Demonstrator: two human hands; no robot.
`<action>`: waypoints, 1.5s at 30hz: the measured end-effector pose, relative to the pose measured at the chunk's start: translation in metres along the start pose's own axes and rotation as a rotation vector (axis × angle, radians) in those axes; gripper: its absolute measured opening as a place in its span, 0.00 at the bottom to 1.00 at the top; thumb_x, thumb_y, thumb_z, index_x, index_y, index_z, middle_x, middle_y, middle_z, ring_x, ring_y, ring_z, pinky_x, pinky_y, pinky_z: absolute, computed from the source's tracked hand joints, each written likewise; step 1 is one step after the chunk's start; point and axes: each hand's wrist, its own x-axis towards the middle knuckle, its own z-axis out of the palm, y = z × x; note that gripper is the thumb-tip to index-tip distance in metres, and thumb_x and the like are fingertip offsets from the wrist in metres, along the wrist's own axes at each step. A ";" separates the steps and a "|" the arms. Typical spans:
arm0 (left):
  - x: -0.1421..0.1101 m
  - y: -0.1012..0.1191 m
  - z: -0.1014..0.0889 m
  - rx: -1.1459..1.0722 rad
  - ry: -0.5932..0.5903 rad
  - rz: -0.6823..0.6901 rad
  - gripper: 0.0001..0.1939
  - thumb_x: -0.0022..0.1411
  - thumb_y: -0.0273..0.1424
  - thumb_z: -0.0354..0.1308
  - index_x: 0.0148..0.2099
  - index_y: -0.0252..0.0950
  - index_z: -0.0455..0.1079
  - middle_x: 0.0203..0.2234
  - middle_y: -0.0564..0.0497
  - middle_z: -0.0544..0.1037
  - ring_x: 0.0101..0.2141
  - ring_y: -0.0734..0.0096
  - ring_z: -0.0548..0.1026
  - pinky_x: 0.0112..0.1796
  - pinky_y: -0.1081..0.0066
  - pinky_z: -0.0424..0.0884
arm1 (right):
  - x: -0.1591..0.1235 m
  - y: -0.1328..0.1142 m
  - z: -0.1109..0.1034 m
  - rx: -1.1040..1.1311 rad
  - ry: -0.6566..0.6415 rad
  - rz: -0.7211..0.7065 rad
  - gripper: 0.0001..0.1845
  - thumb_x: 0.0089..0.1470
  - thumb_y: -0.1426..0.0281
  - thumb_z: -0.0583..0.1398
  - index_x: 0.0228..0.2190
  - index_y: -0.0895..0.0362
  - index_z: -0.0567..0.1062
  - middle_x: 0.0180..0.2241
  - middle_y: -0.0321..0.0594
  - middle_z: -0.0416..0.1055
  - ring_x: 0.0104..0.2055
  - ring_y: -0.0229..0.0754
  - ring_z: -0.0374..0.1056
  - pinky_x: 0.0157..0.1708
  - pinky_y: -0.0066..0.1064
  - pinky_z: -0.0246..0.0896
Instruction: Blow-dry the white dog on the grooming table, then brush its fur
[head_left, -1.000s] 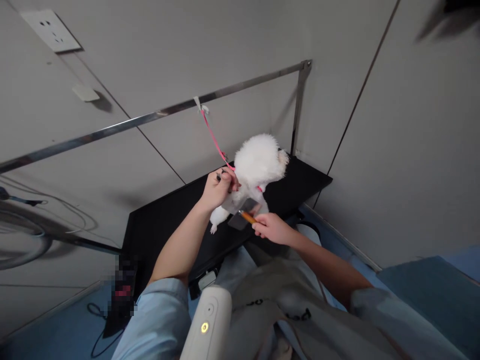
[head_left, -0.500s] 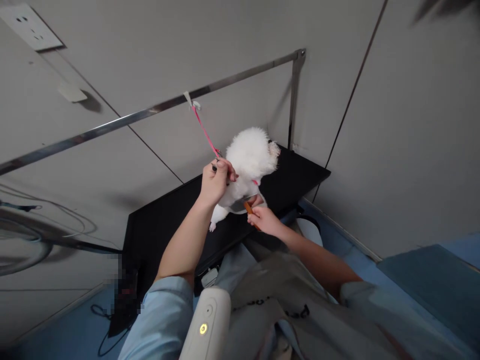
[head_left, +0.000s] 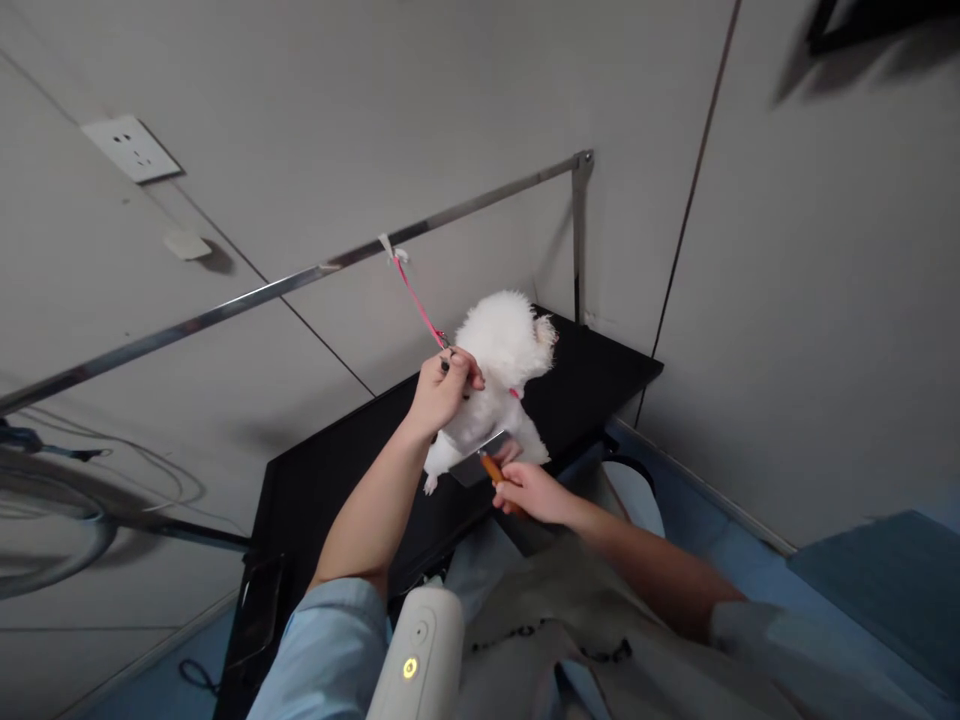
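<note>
A fluffy white dog (head_left: pixel 506 340) is on a black grooming table (head_left: pixel 600 385), its head toward the right and a bit of pink showing at its neck. My left hand (head_left: pixel 448 385) is closed at the lower end of a pink leash (head_left: pixel 418 302), beside the dog's neck. A small dark piece pokes out of that fist. My right hand (head_left: pixel 534 490) grips the orange-brown handle of a slicker brush (head_left: pixel 491 466). Its flat, shiny head lies against or just in front of the dog's near side; contact with the coat is hard to tell.
A metal bar (head_left: pixel 300 280) runs above the table, with the leash tied to it. Behind stands a grey wall with a socket (head_left: pixel 133 148). A grey hose (head_left: pixel 90 550) and cables hang at the left. A white device with a yellow light (head_left: pixel 420 650) is close below.
The camera view has shifted, so table and bar sit lower. My right hand has drawn the brush down along the dog's side, toward me. My left hand keeps its place by the neck.
</note>
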 end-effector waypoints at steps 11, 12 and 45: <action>-0.020 0.020 -0.018 0.091 -0.057 -0.065 0.35 0.58 0.63 0.53 0.30 0.33 0.74 0.25 0.42 0.81 0.30 0.64 0.80 0.34 0.68 0.74 | -0.010 -0.037 0.002 0.141 -0.095 -0.088 0.12 0.53 0.62 0.65 0.31 0.57 0.72 0.29 0.40 0.79 0.28 0.39 0.74 0.25 0.26 0.66; -0.023 0.022 -0.020 0.098 -0.064 -0.072 0.34 0.58 0.62 0.53 0.30 0.33 0.75 0.27 0.41 0.81 0.32 0.62 0.80 0.36 0.67 0.75 | -0.010 -0.038 0.003 0.159 -0.074 -0.097 0.13 0.53 0.61 0.65 0.31 0.57 0.71 0.28 0.40 0.79 0.29 0.38 0.75 0.27 0.26 0.67; -0.034 -0.010 -0.059 0.017 -0.184 -0.028 0.34 0.60 0.60 0.54 0.39 0.32 0.82 0.41 0.36 0.83 0.45 0.52 0.81 0.49 0.57 0.75 | 0.004 -0.056 -0.003 0.067 -0.247 -0.040 0.14 0.53 0.60 0.65 0.30 0.58 0.72 0.25 0.37 0.77 0.22 0.35 0.70 0.19 0.23 0.60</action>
